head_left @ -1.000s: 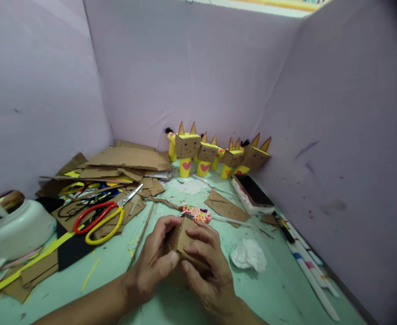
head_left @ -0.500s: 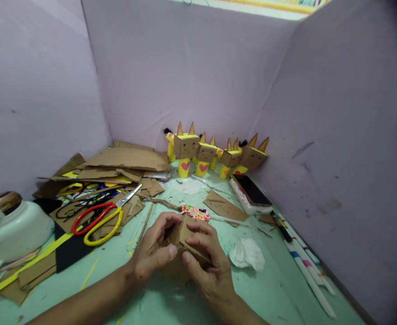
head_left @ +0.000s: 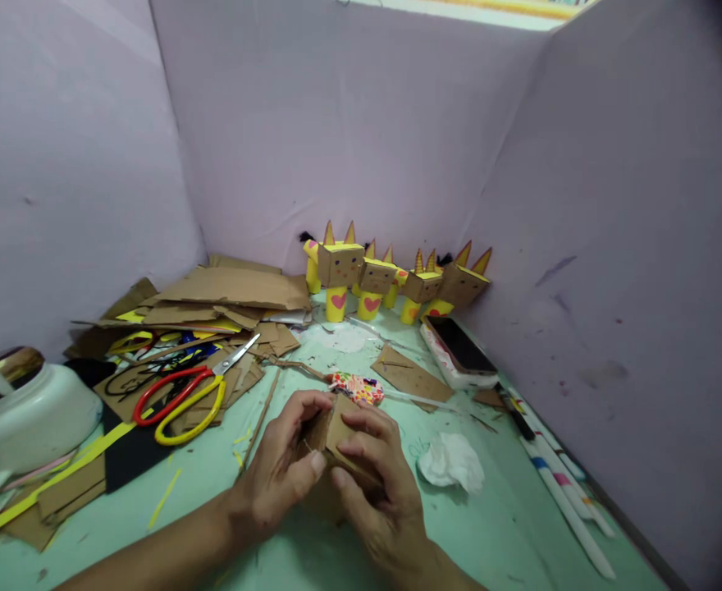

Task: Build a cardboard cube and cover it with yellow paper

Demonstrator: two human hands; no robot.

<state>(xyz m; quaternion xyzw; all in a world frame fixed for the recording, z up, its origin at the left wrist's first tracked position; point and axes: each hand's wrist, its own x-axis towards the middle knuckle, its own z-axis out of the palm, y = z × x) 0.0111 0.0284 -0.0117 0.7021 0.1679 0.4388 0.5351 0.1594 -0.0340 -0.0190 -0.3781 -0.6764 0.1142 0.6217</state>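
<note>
A small folded cardboard box (head_left: pixel 345 423) is held between both my hands over the green tabletop. My left hand (head_left: pixel 284 460) wraps its left side, thumb on the near edge and fingers behind. On the other side, my right hand (head_left: pixel 379 476) grips it with fingers over the top panel and the thumb at the near edge. Parts of the box are hidden by my fingers. Just beyond it lies a floral-patterned piece (head_left: pixel 358 387). A crumpled white tissue (head_left: pixel 451 462) is right of my right hand.
Red-and-yellow scissors (head_left: pixel 198 400) lie left, before a cardboard pile (head_left: pixel 226 291). A white pot (head_left: pixel 29 414) stands far left. Several cardboard-headed yellow figures (head_left: pixel 340 267) stand at the back. A phone (head_left: pixel 461 345) and several white markers (head_left: pixel 570 501) lie right, near the purple partition (head_left: pixel 632 246).
My hands stay on the cardboard box, with only slight finger shifts. The whole view has moved very slightly; nothing else visibly differs.
</note>
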